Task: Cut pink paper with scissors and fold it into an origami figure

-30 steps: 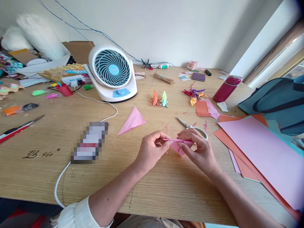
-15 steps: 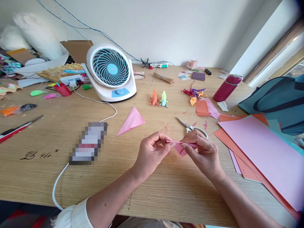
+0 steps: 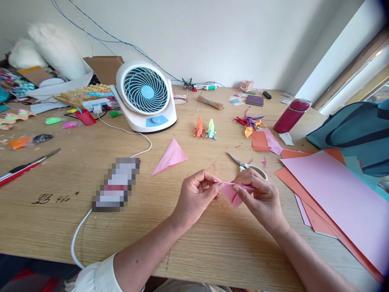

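My left hand [image 3: 194, 196] and my right hand [image 3: 261, 198] both pinch a small folded pink paper [image 3: 231, 194] just above the wooden table [image 3: 60, 219], near its front middle. The left fingertips grip the paper's left tip. The right thumb and fingers press its right side and partly cover it. Just behind my right hand lie scissors [image 3: 243, 163]. A pink paper triangle [image 3: 170, 156] rests flat to the left of them.
A white and blue desk fan [image 3: 145, 97] stands at the back with its white cable [image 3: 91, 211] running to the front edge. Pink and orange sheets [image 3: 334, 194] are stacked at the right. Folded paper figures [image 3: 205, 128], a red bottle [image 3: 290, 115] and a teal bag [image 3: 355, 129] lie behind.
Both hands stayed put on the pink paper, shifting their fingers slightly as its edge was pressed flatter. The view has tilted a little.
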A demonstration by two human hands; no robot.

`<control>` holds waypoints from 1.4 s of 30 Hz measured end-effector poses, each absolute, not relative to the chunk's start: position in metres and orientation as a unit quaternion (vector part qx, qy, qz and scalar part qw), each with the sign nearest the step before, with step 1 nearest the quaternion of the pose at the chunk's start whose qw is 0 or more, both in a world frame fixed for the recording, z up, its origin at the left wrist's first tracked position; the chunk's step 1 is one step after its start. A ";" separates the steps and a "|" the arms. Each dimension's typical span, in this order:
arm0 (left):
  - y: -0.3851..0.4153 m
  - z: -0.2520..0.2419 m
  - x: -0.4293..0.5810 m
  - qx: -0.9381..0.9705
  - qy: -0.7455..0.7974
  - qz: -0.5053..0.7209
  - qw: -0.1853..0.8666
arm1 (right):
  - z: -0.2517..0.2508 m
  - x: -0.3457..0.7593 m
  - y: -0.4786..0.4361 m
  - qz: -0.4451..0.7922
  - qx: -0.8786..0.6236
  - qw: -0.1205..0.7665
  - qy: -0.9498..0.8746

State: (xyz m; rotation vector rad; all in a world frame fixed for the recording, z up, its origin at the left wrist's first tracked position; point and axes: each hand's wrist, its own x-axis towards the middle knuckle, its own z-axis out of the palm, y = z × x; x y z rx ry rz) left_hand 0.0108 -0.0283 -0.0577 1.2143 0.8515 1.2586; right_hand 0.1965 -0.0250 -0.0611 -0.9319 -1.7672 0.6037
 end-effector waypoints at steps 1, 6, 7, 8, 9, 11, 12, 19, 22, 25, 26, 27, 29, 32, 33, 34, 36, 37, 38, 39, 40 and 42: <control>-0.028 -0.058 0.011 0.515 0.361 0.534 0.565 | -0.061 0.197 -0.025 0.253 -0.387 0.502 -0.731; -0.027 -0.061 0.011 0.512 0.356 0.532 0.573 | -0.062 0.197 -0.025 0.260 -0.391 0.502 -0.726; -0.027 -0.061 0.011 0.511 0.354 0.532 0.575 | -0.062 0.197 -0.025 0.260 -0.391 0.502 -0.726; -0.026 -0.061 0.011 0.509 0.351 0.532 0.579 | -0.062 0.197 -0.025 0.259 -0.391 0.502 -0.726; -0.026 -0.061 0.012 0.506 0.349 0.532 0.582 | -0.062 0.197 -0.025 0.258 -0.391 0.503 -0.726; -0.026 -0.060 0.012 0.500 0.350 0.528 0.591 | -0.062 0.197 -0.025 0.257 -0.389 0.504 -0.727; -0.027 -0.059 0.012 0.498 0.351 0.524 0.595 | -0.062 0.197 -0.025 0.257 -0.387 0.505 -0.727; -0.027 -0.055 0.009 0.527 0.351 0.510 0.582 | -0.060 0.197 -0.026 0.265 -0.380 0.505 -0.728; -0.026 -0.056 0.008 0.553 0.347 0.510 0.560 | -0.059 0.197 -0.026 0.263 -0.385 0.507 -0.725; -0.026 -0.059 0.007 0.573 0.347 0.518 0.532 | -0.059 0.198 -0.026 0.259 -0.386 0.506 -0.727; -0.026 -0.059 0.006 0.579 0.346 0.522 0.523 | -0.059 0.198 -0.026 0.257 -0.386 0.505 -0.728; -0.026 -0.060 0.006 0.585 0.347 0.525 0.513 | -0.059 0.198 -0.026 0.254 -0.386 0.504 -0.729; -0.025 -0.060 0.005 0.596 0.353 0.526 0.493 | -0.058 0.199 -0.026 0.242 -0.384 0.506 -0.733; -0.024 -0.059 0.004 0.611 0.364 0.520 0.473 | -0.057 0.200 -0.025 0.221 -0.380 0.507 -0.742; -0.024 -0.058 0.004 0.616 0.364 0.516 0.470 | -0.057 0.200 -0.025 0.218 -0.378 0.506 -0.744; -0.023 -0.056 0.003 0.623 0.365 0.509 0.469 | -0.056 0.200 -0.025 0.217 -0.377 0.504 -0.746; -0.023 -0.053 0.002 0.642 0.373 0.489 0.458 | -0.055 0.201 -0.026 0.214 -0.377 0.494 -0.754; -0.023 -0.052 0.002 0.653 0.380 0.478 0.448 | -0.055 0.201 -0.026 0.212 -0.376 0.486 -0.760; -0.023 -0.050 0.002 0.665 0.386 0.469 0.435 | -0.054 0.201 -0.027 0.210 -0.373 0.478 -0.767; -0.024 -0.049 0.003 0.676 0.390 0.462 0.421 | -0.053 0.200 -0.027 0.208 -0.368 0.469 -0.775; -0.024 -0.048 0.003 0.688 0.391 0.456 0.407 | -0.053 0.200 -0.028 0.207 -0.362 0.463 -0.783; -0.024 -0.047 0.003 0.709 0.385 0.446 0.387 | -0.053 0.200 -0.029 0.205 -0.348 0.453 -0.795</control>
